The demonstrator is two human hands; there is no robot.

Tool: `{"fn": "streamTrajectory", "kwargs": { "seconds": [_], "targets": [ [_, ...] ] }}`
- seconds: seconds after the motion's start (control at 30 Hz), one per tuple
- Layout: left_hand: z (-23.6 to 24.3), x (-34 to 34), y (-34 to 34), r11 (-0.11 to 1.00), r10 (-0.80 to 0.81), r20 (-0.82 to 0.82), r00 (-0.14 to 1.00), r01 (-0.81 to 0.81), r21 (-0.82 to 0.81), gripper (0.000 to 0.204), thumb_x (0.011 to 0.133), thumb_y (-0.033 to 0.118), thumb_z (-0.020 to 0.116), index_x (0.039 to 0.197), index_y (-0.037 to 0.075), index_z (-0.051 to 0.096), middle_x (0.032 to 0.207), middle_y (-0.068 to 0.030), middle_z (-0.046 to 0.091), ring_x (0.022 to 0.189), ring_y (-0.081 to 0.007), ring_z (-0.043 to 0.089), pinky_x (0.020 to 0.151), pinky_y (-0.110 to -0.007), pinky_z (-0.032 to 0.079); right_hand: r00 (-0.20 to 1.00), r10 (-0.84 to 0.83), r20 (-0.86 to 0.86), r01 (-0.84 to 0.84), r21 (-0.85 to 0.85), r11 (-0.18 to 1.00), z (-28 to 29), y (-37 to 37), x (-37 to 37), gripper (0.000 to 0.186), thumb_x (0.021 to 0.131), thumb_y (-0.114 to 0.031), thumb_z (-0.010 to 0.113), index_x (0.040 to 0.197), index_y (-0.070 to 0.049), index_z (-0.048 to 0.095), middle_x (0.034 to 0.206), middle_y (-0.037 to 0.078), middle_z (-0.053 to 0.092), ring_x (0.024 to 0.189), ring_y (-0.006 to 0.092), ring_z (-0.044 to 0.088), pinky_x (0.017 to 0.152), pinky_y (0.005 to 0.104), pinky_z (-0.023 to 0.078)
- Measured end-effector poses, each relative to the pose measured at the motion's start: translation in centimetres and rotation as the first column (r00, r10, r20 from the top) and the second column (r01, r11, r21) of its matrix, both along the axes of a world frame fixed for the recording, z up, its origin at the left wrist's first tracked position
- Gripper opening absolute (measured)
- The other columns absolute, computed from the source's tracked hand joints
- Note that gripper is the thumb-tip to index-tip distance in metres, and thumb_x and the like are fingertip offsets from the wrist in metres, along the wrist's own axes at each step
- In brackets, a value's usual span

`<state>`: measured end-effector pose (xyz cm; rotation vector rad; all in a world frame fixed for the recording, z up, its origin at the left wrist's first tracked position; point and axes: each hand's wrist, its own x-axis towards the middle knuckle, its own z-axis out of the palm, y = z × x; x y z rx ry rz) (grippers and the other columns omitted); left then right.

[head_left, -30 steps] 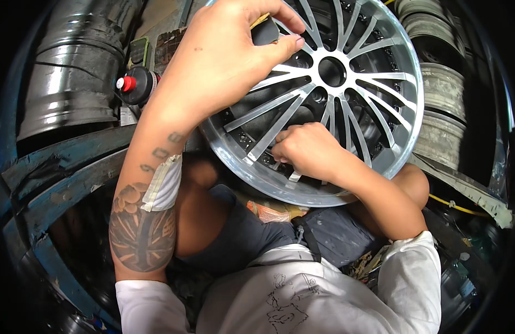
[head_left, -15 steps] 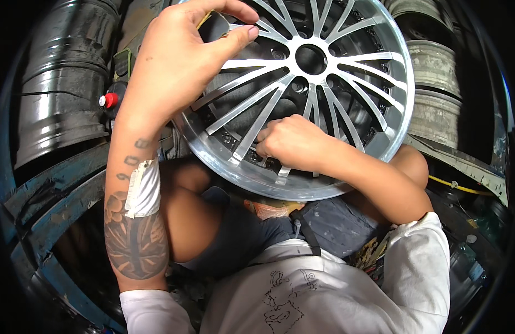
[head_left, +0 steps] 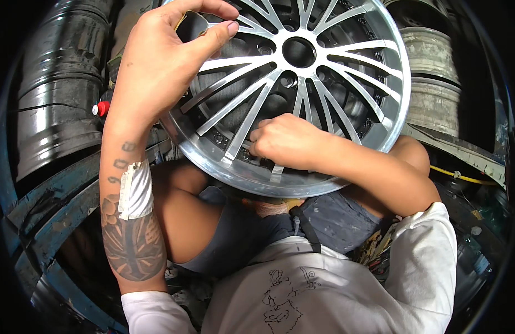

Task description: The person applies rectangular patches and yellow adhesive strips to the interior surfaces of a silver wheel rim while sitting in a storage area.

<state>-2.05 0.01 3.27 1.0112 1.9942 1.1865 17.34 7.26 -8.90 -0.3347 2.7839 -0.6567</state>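
Note:
A multi-spoke alloy wheel rim (head_left: 398,92) with bright spokes and a dark inside lies tilted over my lap. My left hand (head_left: 171,53) hangs over its upper left side, fingers curved and thumb apart from the index tip. Tucked in its grip is a small curled grey sheet with a yellowish edge (head_left: 191,25), which looks like sandpaper. At the near part of the rim, my right hand (head_left: 282,140) is closed, its knuckles beside a spoke. Its fingertips are hidden, and so is anything they hold.
Stacked metal rims (head_left: 59,111) stand on the left, more dull grey rims (head_left: 433,106) on the right. A blue metal frame (head_left: 45,214) runs along the left. Near it sits a red and white cap (head_left: 101,108). A yellow cable (head_left: 463,177) crosses at the right.
The rim and both hands sit slightly further left and higher in the picture, as does much of the surroundings. Both hands keep about the same grip.

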Motion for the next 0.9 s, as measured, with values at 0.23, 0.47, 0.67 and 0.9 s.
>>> {"fn": "streamTrajectory", "kwargs": {
  "seconds": [0.23,0.47,0.67,0.9],
  "targets": [
    [-2.0,-0.9,-0.6,0.989,-0.084,0.009,0.996,0.082,0.122,0.015,0.093,0.005,0.075,0.107,-0.002,0.073,0.088,-0.0054,0.073,0.073,-0.007,0.065,0.065,-0.022,0.053,0.994,0.039,0.103,-0.042,0.032,0.999,0.6,0.0,-0.2,0.012,0.08,-0.014,0.063,0.086,-0.006,0.071,0.09,0.007,0.069,0.094,0.0283,0.071,0.074,0.0424,0.06],
    [-1.4,-0.6,-2.4,0.78,-0.502,0.03,0.864,0.467,-0.417,0.024,0.092,0.005,0.061,0.112,0.0,0.074,0.102,-0.0088,0.075,0.096,-0.0136,0.067,0.089,-0.03,0.052,0.982,-0.187,0.031,0.188,-0.263,0.946,3.5,3.0,0.8,0.008,0.083,-0.012,0.07,0.088,-0.009,0.074,0.089,0.011,0.073,0.088,0.0349,0.072,0.072,0.0489,0.057],
    [-4.0,5.2,-4.1,0.598,-0.765,-0.264,0.588,0.494,-0.631,0.017,0.084,0.019,0.076,0.096,0.007,0.076,0.079,-0.0165,0.073,0.078,-0.034,0.074,0.072,-0.045,0.058,0.868,-0.462,-0.181,0.444,-0.134,0.886,6.6,7.7,4.4,0.009,0.087,-0.011,0.072,0.095,-0.007,0.072,0.092,0.011,0.072,0.09,0.0346,0.07,0.076,0.0458,0.056],
    [-9.1,10.5,-5.5,0.67,-0.736,-0.597,0.32,0.219,-0.709,0.051,0.082,0.019,0.072,0.133,0.014,0.068,0.071,-0.0038,0.071,0.064,-0.0199,0.074,0.056,-0.036,0.057,0.871,-0.463,-0.163,0.442,-0.147,0.885,5.9,7.9,7.0,0.011,0.089,-0.013,0.071,0.098,-0.007,0.07,0.095,0.011,0.071,0.089,0.0356,0.07,0.076,0.0465,0.056]
  ]
}}
